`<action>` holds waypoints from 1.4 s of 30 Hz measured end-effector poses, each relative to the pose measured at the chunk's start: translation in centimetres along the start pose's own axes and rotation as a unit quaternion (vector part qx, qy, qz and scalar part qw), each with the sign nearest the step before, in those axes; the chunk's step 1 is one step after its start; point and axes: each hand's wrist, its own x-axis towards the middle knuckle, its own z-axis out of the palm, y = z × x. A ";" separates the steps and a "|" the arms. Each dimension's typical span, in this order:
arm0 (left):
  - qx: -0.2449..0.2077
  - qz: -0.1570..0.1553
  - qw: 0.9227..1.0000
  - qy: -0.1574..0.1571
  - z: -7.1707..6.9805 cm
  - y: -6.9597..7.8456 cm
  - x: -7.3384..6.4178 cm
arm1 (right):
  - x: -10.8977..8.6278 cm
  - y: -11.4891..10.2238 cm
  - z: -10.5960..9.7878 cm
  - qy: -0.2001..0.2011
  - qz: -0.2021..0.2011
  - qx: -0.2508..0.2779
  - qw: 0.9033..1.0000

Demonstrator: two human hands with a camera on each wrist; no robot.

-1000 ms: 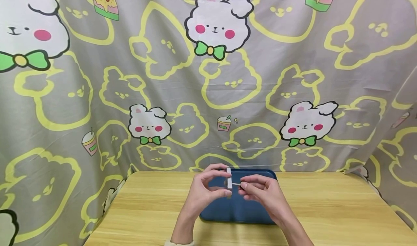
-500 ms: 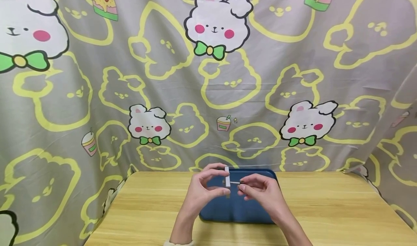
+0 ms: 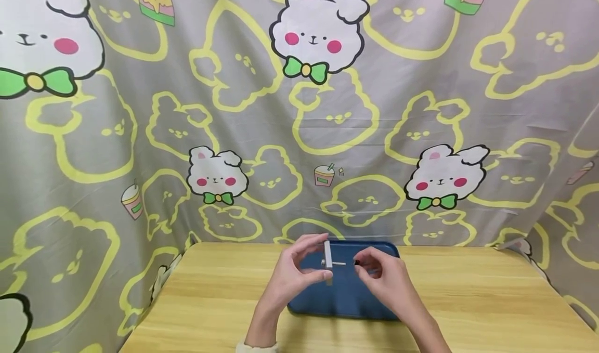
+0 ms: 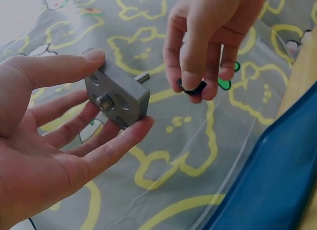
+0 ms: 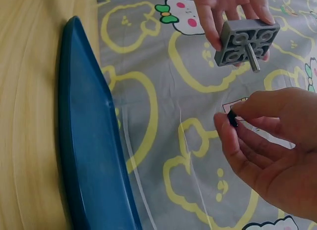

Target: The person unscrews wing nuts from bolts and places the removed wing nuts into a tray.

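My left hand (image 3: pixel 292 267) holds a grey square block (image 3: pixel 328 254) by its edges, thumb on one side and fingers on the other. A metal bolt runs through it: the round bolt head (image 4: pixel 104 102) shows in the left wrist view, and the shank (image 5: pixel 252 57) sticks out of the hollow side in the right wrist view. Off the shank's end, with a gap between, my right hand (image 3: pixel 388 277) pinches a small black piece (image 5: pixel 232 118) between thumb and fingertip. Fingers partly cover this piece, so its exact kind is unclear.
Below both hands a dark blue tray (image 3: pixel 343 303) lies on the wood-grain table (image 3: pixel 224 296). A grey cloth (image 3: pixel 262 129) with yellow outlines and white bear faces hangs behind the table and along its sides.
The right hand has drawn to the right, taking the black piece off the end of the bolt and leaving a gap. The left hand and block have hardly moved.
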 end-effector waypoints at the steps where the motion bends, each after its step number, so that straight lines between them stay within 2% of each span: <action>1: 0.003 -0.004 1.000 -0.002 0.0 0.1 -0.1 | 0.0 0.2 0.0 -0.001 -0.011 -0.010 1.000; 8: 0.002 -0.054 0.999 -0.005 0.0 -0.5 -1.4 | 0.0 1.4 0.0 -0.025 -0.073 -0.038 0.996; 12: -0.002 -0.072 0.997 -0.016 0.2 -1.2 -2.5 | 0.1 2.1 0.2 -0.022 -0.106 -0.043 0.993; 15: -0.001 -0.081 0.996 -0.032 0.5 -1.6 -3.1 | 0.2 2.6 0.1 -0.014 -0.116 -0.050 0.992; 24: -0.006 -0.108 0.992 -0.058 1.9 -3.3 -4.8 | 0.5 3.6 0.0 -0.034 -0.092 -0.069 0.993; 28: 0.004 -0.116 0.991 -0.070 3.1 -4.2 -5.5 | 0.1 4.7 0.2 -0.063 -0.076 -0.072 0.993; 31: -0.003 -0.125 0.988 -0.092 3.9 -4.9 -5.8 | -0.3 5.6 0.2 -0.094 -0.066 -0.068 0.991; 36: -0.056 -0.138 0.982 -0.118 4.7 -6.0 -6.2 | -0.5 6.4 0.5 -0.141 -0.060 -0.058 0.987; 42: -0.106 -0.154 0.974 -0.128 5.4 -6.8 -6.4 | -0.1 7.0 1.6 -0.188 -0.067 -0.077 0.977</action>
